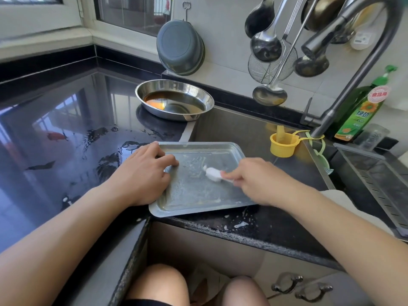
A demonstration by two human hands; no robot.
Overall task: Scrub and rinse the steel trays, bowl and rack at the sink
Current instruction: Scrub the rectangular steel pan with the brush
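A rectangular steel tray [198, 195] lies across the front edge of the sink, its surface streaked with soapy film. My left hand [143, 175] grips the tray's left rim, thumb inside it. My right hand [258, 180] holds a small white brush [213, 174] by its handle, with the head pressed on the tray's middle. A round steel bowl [174, 99] holding brown liquid stands on the counter behind the tray.
The dark sink [254, 133] holds a yellow cup [283, 143]. A curved faucet [344, 69] arches at the right, beside a green detergent bottle [362, 111]. Ladles and a strainer [271, 62] hang on the wall. The black counter [55, 133] at left is wet. A drain basket [379, 180] sits far right.
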